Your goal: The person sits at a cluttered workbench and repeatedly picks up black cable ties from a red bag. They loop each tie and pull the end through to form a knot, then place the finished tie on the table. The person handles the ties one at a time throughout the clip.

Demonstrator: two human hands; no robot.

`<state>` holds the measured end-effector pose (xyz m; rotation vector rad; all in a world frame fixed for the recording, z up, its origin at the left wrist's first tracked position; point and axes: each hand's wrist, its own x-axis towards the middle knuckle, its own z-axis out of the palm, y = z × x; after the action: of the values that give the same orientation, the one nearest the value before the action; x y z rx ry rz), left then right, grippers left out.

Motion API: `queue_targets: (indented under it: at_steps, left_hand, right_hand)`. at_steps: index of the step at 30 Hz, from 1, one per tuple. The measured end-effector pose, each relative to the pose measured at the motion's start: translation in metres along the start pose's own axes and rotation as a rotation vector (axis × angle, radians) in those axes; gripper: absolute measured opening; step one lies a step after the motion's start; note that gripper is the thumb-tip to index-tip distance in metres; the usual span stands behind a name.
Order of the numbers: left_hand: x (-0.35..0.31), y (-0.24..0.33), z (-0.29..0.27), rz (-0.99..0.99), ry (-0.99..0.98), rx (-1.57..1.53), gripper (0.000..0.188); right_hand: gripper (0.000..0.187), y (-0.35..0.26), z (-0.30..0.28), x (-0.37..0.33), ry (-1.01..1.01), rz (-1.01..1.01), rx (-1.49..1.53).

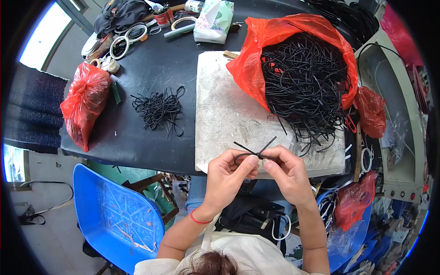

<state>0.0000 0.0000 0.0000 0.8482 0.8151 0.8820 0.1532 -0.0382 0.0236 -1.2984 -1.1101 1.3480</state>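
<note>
- The left hand (229,173) and right hand (288,172) pinch a looped black cord (259,154) (its two ends cross and stick out past the fingers).
- Under it, the near edge of a stained pale board (224,101) on the black table (137,153).
- An open red bag (250,68) spills black strands (305,73) onto the board.
- To the left, a small tangled heap (158,110), then a bunched red bundle (87,101).

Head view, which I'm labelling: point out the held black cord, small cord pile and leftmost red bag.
Held black cord (258,154): head view, strands' crossing.
Small cord pile (159,109): head view, tangled middle.
Leftmost red bag (86,101): head view, bulging middle.
</note>
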Motion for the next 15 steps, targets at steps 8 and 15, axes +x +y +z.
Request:
queue_targets:
  at_steps: [8, 15]
  left_hand:
    - [0.002, 0.011, 0.006, 0.025, 0.020, -0.018, 0.014]
    - [0.006, 0.017, 0.002, -0.137, -0.174, 0.056, 0.021]
  right_hand:
    - [0.014, -0.006, 0.000, 0.004, 0.062, 0.055, 0.261]
    - [0.018, 0.002, 0.008, 0.014, 0.236, -0.078, 0.140]
